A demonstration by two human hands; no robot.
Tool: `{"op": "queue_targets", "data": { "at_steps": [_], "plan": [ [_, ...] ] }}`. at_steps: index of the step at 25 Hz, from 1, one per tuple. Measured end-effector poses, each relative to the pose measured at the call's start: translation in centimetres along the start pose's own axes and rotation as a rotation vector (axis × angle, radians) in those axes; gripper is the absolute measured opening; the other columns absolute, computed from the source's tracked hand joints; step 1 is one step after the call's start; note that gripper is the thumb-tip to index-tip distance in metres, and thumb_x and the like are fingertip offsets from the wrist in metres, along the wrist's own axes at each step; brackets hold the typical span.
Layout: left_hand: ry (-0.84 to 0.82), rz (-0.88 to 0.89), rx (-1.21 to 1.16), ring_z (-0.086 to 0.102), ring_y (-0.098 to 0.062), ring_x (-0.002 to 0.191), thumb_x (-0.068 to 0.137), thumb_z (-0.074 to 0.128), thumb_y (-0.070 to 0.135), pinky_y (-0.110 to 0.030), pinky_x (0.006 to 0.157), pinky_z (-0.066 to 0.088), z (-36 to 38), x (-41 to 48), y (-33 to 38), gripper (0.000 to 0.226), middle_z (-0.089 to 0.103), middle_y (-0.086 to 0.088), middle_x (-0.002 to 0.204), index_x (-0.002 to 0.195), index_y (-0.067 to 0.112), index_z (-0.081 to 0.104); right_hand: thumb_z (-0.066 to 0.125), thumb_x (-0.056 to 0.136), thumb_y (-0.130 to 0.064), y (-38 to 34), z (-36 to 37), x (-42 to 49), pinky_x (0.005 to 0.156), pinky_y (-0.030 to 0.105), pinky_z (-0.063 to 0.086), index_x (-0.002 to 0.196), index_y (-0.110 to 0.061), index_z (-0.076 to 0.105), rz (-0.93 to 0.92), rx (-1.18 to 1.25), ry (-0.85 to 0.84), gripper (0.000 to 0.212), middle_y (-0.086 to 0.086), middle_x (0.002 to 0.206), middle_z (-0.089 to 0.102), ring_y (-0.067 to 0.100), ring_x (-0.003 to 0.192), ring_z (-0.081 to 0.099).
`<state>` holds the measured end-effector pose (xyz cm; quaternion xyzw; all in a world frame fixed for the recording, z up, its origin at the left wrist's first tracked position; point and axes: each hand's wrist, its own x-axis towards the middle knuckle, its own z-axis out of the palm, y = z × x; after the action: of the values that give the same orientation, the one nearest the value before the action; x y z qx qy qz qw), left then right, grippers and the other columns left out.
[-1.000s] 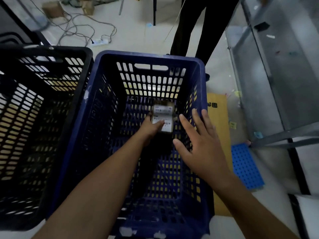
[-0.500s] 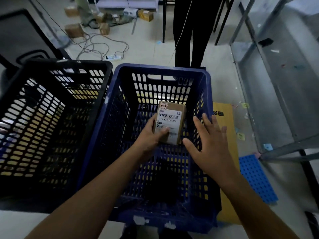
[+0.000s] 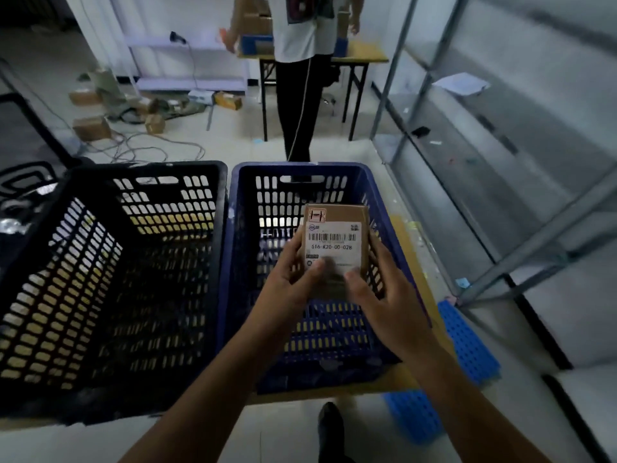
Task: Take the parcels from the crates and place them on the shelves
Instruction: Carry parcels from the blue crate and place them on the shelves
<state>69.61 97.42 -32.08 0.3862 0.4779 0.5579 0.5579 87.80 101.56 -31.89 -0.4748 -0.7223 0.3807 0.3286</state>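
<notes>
Cardboard parcel [image 3: 335, 242] in both hands, above blue crate [image 3: 240, 228]

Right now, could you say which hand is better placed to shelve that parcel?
Probably the right hand: it and the left hand both grip the parcel, but the shelves stand on its side.

Labelled cardboard parcel [image 3: 335, 240] above blue crate [image 3: 240, 248]

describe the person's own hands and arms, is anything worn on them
The left hand and right hand wear no gloves, and no ring, watch or bracelet shows. The left forearm and right forearm are uncovered, with no sleeve in view down to the picture's lower edge.
</notes>
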Motion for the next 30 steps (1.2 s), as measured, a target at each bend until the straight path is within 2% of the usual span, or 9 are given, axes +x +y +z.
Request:
{"op": "queue_targets", "data": {
  "at_steps": [3,6,10,15,19,21,24,27,30],
  "plan": [
    [-0.047,0.042,0.045,0.067,-0.01,0.116,0.088,0.064,0.043,-0.035,0.091,0.06,-0.3,-3.3,0.8,0.063,0.067,0.015,0.129,0.146,0.054,0.042,0.056,0.09,-0.064,-2.4,1.1,-4.4,0.09,0.015,0.055,0.153,-0.053,0.029,0.013,0.068,0.111,0.07,-0.031,0.135,0.055,-0.012,0.121,0.055],
    [-0.147,0.061,0.058,0.067,-0.007,0.114,0.091,0.061,0.046,-0.032,0.089,0.06,0.7,-5.9,1.3,0.061,0.065,0.019,0.13,0.148,0.053,0.041,0.062,0.09,-0.061,-4.0,0.9,-8.6,0.078,0.015,0.058,0.147,-0.056,0.035,0.064,0.096,0.255,0.064,-0.034,0.125,0.059,-0.012,0.111,0.06],
    [-0.286,0.066,0.134,0.067,-0.006,0.113,0.092,0.058,0.054,-0.04,0.092,0.06,3.2,-7.6,1.7,0.056,0.066,0.013,0.13,0.147,0.046,0.047,0.065,0.09,-0.057,-4.8,-2.0,-13.5,0.069,0.021,0.061,0.15,-0.048,0.037,0.127,0.08,0.397,0.067,-0.017,0.123,0.065,-0.006,0.101,0.068],
    [-0.224,0.349,0.763,0.052,-0.013,0.128,0.1,0.054,0.05,-0.039,0.106,0.047,8.3,-7.2,0.8,0.056,0.051,0.001,0.15,0.151,0.03,0.046,0.064,0.095,-0.05,-2.9,-7.2,-20.7,0.073,0.025,0.062,0.149,-0.05,0.036,0.192,0.058,0.574,0.061,-0.018,0.126,0.063,-0.001,0.107,0.067],
    [-0.305,0.583,1.257,0.018,-0.029,0.155,0.098,0.038,0.066,-0.054,0.125,0.017,16.1,-8.7,-0.7,0.064,0.029,0.003,0.166,0.156,0.04,0.034,0.063,0.09,-0.061,-0.8,-12.7,-28.2,0.068,0.018,0.059,0.142,-0.065,0.033,0.212,0.067,0.73,0.06,-0.026,0.124,0.061,-0.01,0.109,0.063],
    [-0.38,0.631,1.297,0.004,-0.03,0.157,0.095,0.029,0.072,-0.058,0.125,0.008,21.0,-10.6,-1.4,0.066,0.02,0.007,0.169,0.156,0.046,0.027,0.062,0.083,-0.072,0.0,-15.8,-32.1,0.068,0.018,0.059,0.137,-0.073,0.031,0.225,0.077,0.817,0.062,-0.029,0.125,0.06,-0.008,0.109,0.064],
    [-0.521,0.742,1.262,-0.004,-0.027,0.157,0.09,0.019,0.078,-0.06,0.125,0.0,30.9,-14.9,-2.2,0.074,0.016,0.008,0.17,0.156,0.046,0.024,0.065,0.085,-0.064,1.7,-21.9,-39.3,0.076,0.026,0.062,0.149,-0.058,0.032,0.253,0.072,0.961,0.072,-0.016,0.133,0.061,0.0,0.111,0.067],
    [-0.594,0.864,1.169,0.001,-0.027,0.158,0.088,0.021,0.08,-0.059,0.125,0.003,40.5,-20.1,-3.2,0.079,0.023,0.006,0.168,0.156,0.042,0.029,0.066,0.088,-0.052,2.5,-27.9,-46.6,0.07,0.013,0.056,0.152,-0.05,0.033,0.262,0.045,1.075,0.072,-0.016,0.131,0.06,-0.01,0.106,0.064],
    [-0.716,0.93,1.058,0.003,-0.024,0.158,0.089,0.026,0.079,-0.06,0.125,0.007,49.0,-25.2,-4.5,0.079,0.026,0.008,0.167,0.157,0.039,0.03,0.066,0.091,-0.058,2.7,-33.0,-53.3,0.073,0.009,0.053,0.143,-0.062,0.032,0.273,-0.016,1.154,0.062,-0.029,0.126,0.058,-0.011,0.107,0.06]
  ]
}}
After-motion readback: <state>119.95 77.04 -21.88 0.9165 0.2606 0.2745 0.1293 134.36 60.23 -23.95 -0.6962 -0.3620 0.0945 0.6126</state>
